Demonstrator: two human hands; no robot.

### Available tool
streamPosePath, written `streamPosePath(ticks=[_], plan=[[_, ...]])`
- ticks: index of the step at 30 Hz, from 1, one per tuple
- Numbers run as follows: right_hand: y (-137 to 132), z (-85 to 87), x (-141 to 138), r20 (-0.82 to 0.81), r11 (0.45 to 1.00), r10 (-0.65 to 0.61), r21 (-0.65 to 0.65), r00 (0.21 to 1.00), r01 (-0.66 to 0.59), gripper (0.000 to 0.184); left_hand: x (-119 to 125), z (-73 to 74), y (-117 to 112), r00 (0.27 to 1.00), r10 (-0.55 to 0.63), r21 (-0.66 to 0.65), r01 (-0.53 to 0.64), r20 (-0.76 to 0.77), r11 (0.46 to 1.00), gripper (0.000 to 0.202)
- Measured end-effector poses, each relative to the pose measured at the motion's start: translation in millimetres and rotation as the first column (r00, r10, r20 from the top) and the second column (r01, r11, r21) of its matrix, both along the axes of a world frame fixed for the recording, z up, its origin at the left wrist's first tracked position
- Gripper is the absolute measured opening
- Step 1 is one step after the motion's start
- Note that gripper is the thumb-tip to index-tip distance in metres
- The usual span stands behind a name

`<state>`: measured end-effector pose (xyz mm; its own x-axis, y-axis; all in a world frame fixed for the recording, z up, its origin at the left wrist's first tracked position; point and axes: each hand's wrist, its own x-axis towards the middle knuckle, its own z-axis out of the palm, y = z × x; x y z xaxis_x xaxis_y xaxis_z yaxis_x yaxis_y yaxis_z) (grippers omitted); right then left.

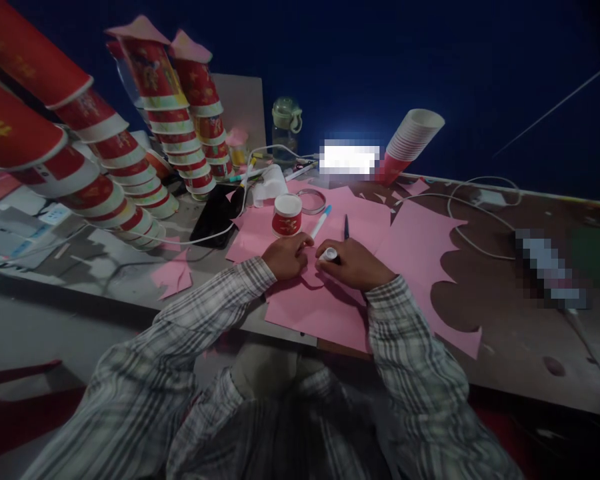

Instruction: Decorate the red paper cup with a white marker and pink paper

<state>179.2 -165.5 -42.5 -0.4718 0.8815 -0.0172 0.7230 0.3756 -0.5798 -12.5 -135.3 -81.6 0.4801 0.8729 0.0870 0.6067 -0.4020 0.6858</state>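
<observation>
My left hand is closed, its thumb and fingers pinched at the edge of a small pink paper piece that lies between my hands. My right hand is curled around a small white tube with a round, open-looking end. Both hands rest low over large pink paper sheets. A red and white paper cup stands just beyond my left hand. A white marker with a blue end lies beyond the fingers. A dark, pointed pen-like thing shows past my right hand, partly hidden.
Towers of red paper cups rise at the left, some topped with pink cones. A black phone lies near them. A bottle and a leaning cup stack stand behind. A scalloped pink sheet and white cable lie right.
</observation>
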Motion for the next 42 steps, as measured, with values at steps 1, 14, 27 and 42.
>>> streamPosePath(ticks=[1, 14, 27, 42], plan=[[-0.2, 0.8, 0.8, 0.006, 1.000, 0.000, 0.002, 1.000, 0.000, 0.016, 0.1, 0.5, -0.1, 1.000, -0.002, -0.003, 0.002, -0.003, 1.000, 0.032], [3.0, -5.2, 4.3, 0.029, 0.996, 0.013, 0.088, 0.999, -0.016, 0.021, -0.2, 2.4, 2.4, 0.998, -0.037, -0.059, 0.040, 0.046, 0.997, 0.018], [1.9, -2.1, 1.8, -0.031, 0.994, 0.100, 0.041, 0.995, -0.098, 0.020, -1.5, 1.9, 4.1, 0.996, -0.067, -0.087, 0.071, 0.052, 0.994, 0.018], [-2.1, 1.0, -5.7, -0.025, 0.998, 0.048, -0.028, 0.999, -0.049, 0.017, -2.0, 1.1, 1.3, 0.995, -0.042, -0.058, 0.048, 0.091, 0.997, 0.019]])
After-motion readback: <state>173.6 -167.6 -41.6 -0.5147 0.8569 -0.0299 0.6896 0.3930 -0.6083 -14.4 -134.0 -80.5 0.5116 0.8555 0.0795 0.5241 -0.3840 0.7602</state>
